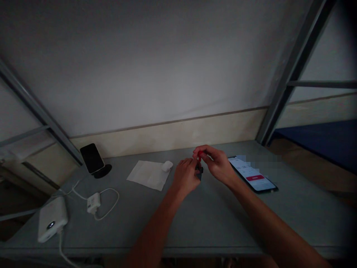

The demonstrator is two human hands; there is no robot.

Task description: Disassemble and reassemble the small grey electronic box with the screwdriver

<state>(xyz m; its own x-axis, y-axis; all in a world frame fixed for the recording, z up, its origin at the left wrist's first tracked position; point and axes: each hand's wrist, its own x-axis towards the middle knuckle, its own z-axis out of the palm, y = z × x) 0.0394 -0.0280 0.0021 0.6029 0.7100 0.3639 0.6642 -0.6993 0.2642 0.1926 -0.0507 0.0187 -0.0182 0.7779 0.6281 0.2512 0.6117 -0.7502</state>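
Observation:
My left hand (185,174) is closed around a small dark object (199,173), most of it hidden by the fingers. Just above it, my right hand (216,162) pinches a small red piece (200,155) between thumb and fingertips. Both hands meet over the middle of the table, with the red piece close to the dark object; whether they touch I cannot tell. Left of my left hand lies a white sheet of tissue (147,174), with a crumpled white wad (167,166) at its upper right corner.
On the grey table (195,223), a lit phone (253,175) lies at right. A dark-screened phone (92,158) leans on a black stand (102,171) at left. Nearer are a white charger (93,203), its cable, and a white power bank (52,219). Metal posts (287,82) frame the wall.

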